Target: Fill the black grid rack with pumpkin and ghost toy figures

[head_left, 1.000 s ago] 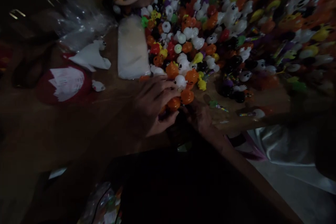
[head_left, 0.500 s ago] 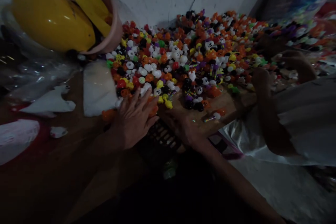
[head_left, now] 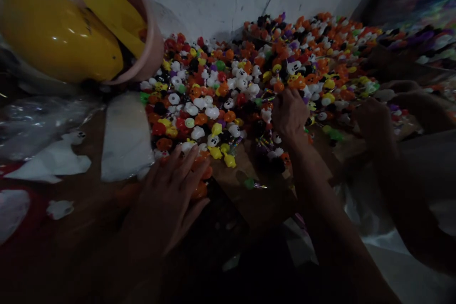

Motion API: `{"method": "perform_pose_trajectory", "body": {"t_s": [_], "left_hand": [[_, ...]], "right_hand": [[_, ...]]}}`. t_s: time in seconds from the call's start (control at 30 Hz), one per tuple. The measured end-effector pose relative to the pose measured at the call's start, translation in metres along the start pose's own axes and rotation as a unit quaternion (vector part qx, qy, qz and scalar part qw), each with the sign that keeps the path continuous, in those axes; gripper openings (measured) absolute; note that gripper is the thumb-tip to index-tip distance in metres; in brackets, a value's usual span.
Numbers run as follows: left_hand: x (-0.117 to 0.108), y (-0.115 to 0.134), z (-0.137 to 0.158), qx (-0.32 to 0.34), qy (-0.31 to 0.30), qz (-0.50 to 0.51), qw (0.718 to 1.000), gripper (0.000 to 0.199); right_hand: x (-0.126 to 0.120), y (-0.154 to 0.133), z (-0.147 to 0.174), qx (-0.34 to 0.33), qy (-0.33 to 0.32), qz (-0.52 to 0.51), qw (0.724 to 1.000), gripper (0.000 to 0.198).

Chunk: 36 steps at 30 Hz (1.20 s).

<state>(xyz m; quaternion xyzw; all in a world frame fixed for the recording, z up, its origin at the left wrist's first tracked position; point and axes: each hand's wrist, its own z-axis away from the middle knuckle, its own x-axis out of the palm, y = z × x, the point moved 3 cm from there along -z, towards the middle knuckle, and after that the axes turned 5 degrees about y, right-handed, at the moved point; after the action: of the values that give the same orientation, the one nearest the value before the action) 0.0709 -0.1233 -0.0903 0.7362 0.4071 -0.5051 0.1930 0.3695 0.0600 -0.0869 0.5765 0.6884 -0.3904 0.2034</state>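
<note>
A heap of small plastic toy heads (head_left: 213, 113) in white, orange, yellow, black and red covers the table, some with thin patterned tubes. My left hand (head_left: 171, 190) lies flat at the heap's near edge, fingers stretched, over a few orange toys (head_left: 199, 191). Farther in on the right, my right hand (head_left: 292, 114) reaches into the heap with fingers bent down and together; whatever is between them is hidden. Just beyond its fingertips lies an orange toy head (head_left: 279, 87). A green-topped tube (head_left: 250, 184) rests on the brown surface between my arms.
A pink bucket (head_left: 156, 45) with yellow pieces leans at the back left. Before it lie a white packet (head_left: 128, 137), clear plastic (head_left: 46, 118) and a red basin (head_left: 33, 213). Another person's hand (head_left: 374, 118) works in the heap at right. A wall stands behind.
My right hand has moved from the table's near edge forward and right into the heap. The green-topped tube now shows on the brown surface. My left hand stays over the orange toys.
</note>
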Motion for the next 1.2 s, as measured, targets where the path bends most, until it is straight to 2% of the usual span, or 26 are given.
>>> {"method": "perform_pose_trajectory", "body": {"t_s": [0.17, 0.27, 0.33, 0.43, 0.57, 0.67, 0.8, 0.9, 1.1, 1.2], "left_hand": [[-0.001, 0.002, -0.006, -0.004, -0.021, -0.019, 1.0, 0.069], [-0.003, 0.006, -0.011, 0.0, -0.023, -0.014, 1.0, 0.065], [-0.005, 0.006, -0.013, -0.005, -0.015, -0.003, 1.0, 0.063], [-0.01, 0.007, -0.012, -0.02, 0.019, 0.007, 1.0, 0.058], [-0.018, 0.009, -0.007, -0.025, 0.061, 0.019, 0.998, 0.041], [-0.022, 0.011, -0.004, -0.045, 0.048, 0.038, 0.997, 0.031], [-0.022, 0.007, -0.005, -0.063, -0.007, 0.073, 0.995, 0.032], [-0.019, 0.001, -0.009, -0.072, -0.055, 0.109, 0.99, 0.035], [-0.018, -0.005, -0.01, -0.085, -0.095, 0.122, 0.984, 0.042], [-0.021, -0.007, -0.008, -0.082, -0.083, 0.142, 0.983, 0.04]], "right_hand": [[0.029, -0.001, -0.024, -0.141, -0.103, 0.03, 0.984, 0.031], [0.037, -0.001, -0.029, -0.162, -0.133, 0.038, 0.977, 0.028], [0.03, -0.004, -0.029, -0.153, -0.153, 0.035, 0.976, 0.024], [0.001, -0.014, -0.019, -0.126, -0.137, 0.02, 0.982, 0.019], [-0.044, -0.028, 0.028, -0.098, -0.111, -0.088, 0.985, 0.018], [-0.06, -0.032, 0.078, -0.059, -0.131, -0.185, 0.972, 0.02], [-0.059, -0.04, 0.138, -0.032, -0.16, -0.249, 0.955, 0.025], [-0.052, -0.052, 0.166, -0.009, -0.191, -0.263, 0.946, 0.023], [-0.053, -0.069, 0.191, -0.008, -0.244, -0.328, 0.912, 0.021], [-0.049, -0.069, 0.196, 0.041, -0.251, -0.397, 0.882, 0.017]]}}
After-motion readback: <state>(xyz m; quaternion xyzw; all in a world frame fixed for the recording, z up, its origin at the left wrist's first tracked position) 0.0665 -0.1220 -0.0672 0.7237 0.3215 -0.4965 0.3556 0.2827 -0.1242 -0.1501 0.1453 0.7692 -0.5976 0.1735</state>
